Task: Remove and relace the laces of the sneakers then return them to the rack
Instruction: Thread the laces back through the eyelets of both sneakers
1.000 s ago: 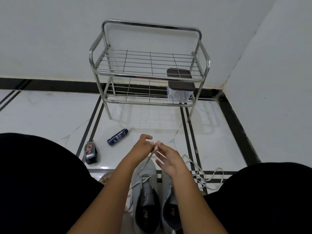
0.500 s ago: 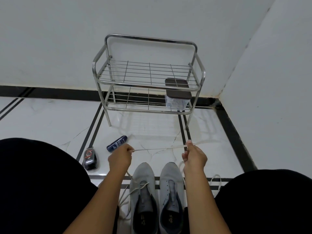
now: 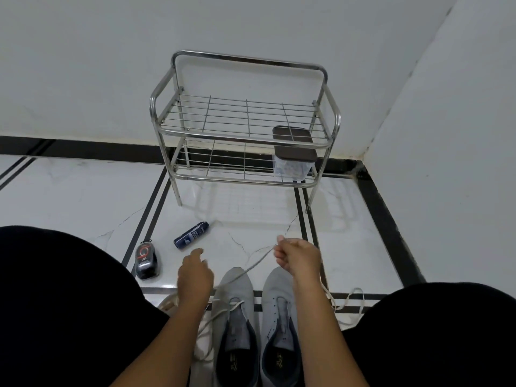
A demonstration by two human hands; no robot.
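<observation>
Two grey sneakers stand side by side on the floor between my knees, the left sneaker [image 3: 236,325] with a white lace [image 3: 252,265] partly threaded, the right sneaker [image 3: 280,328] unlaced. My right hand [image 3: 297,256] pinches the lace end above the right sneaker's toe, and the lace runs down to the left sneaker. My left hand [image 3: 195,277] hovers left of the left sneaker with its fingers loosely apart and nothing visibly in them. A second loose lace [image 3: 349,301] lies on the floor to the right. The steel rack [image 3: 243,129] stands against the wall ahead.
A dark-lidded clear container [image 3: 293,163] sits on the rack's lower shelf at the right. A blue bottle [image 3: 191,235] and a black shoe-polish applicator [image 3: 145,259] lie on the white tiled floor to the left. My knees in black fill both lower corners.
Half a second ago both hands held the lace stretched flat between them. Now my left hand has let go and dropped lower, while the right hand keeps the end and has moved slightly right.
</observation>
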